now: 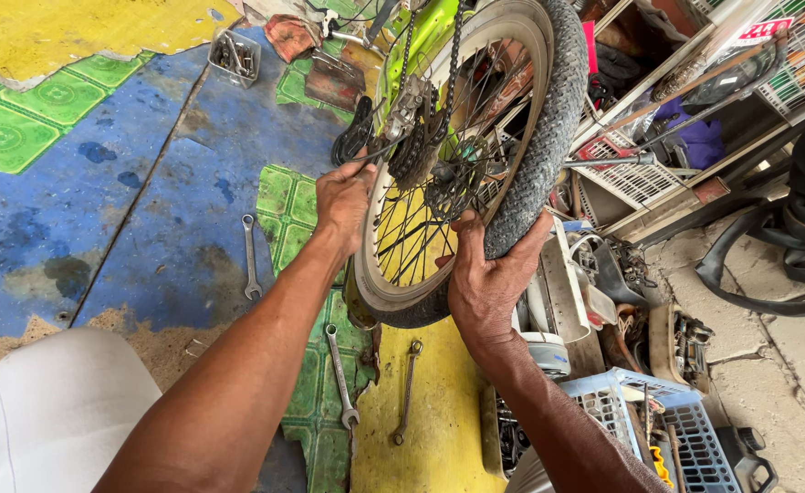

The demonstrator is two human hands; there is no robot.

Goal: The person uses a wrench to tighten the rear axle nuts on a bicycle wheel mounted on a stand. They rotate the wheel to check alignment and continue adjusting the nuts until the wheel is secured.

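A bicycle rear wheel [548, 119] with a knobby grey tyre, silver rim and spokes stands in a lime-green frame [425, 36], with its sprocket and chain [416, 137] showing. My left hand [343, 196] grips the rim and tyre on the wheel's left side, close to the sprocket. My right hand [489, 274] wraps the tyre and rim from the lower right, thumb over the rim.
Three spanners lie on the painted floor: one [250, 256] to the left, two [340, 374] [408, 388] below the wheel. A small box of parts [235, 55] sits at the top. A blue crate [667, 429], shelves [640, 173] and loose tyres [768, 265] crowd the right.
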